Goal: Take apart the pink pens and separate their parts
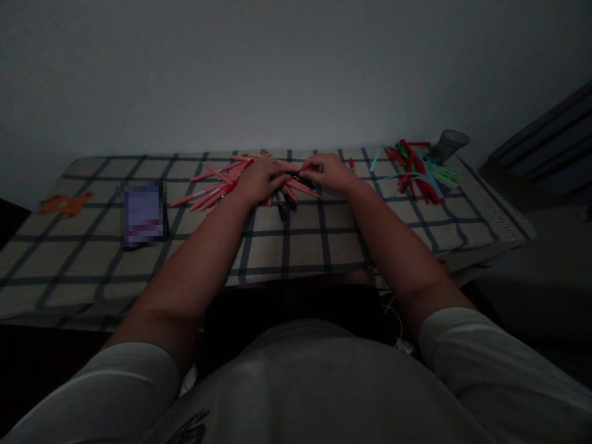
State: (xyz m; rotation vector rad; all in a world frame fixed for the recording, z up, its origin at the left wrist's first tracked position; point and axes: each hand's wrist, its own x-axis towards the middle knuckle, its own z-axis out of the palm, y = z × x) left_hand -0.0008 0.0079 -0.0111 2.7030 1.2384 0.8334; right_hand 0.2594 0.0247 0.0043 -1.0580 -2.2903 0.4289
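My left hand [261, 180] and my right hand [332, 173] meet over a spread of pink pens [203, 196] at the back middle of the table. Between the two hands lies a slim black pen [295, 175], its ends pinched in the closed fingertips of both. More black pens or caps [282, 209] rest on the cloth just below the hands, over the pink ones. Red parts show among the pink pens beside my left hand, and part of the pile is hidden under it. A small red piece [352, 164] lies behind my right wrist. Dim light blurs the detail.
A checked cloth covers the table [287, 250], which stands against a pale wall. On the right are colourful strips [419, 176] beside a grey, see-through cup [448, 146]. A phone-like device with a blurred screen [144, 216] and an orange cutout [65, 204] lie left.
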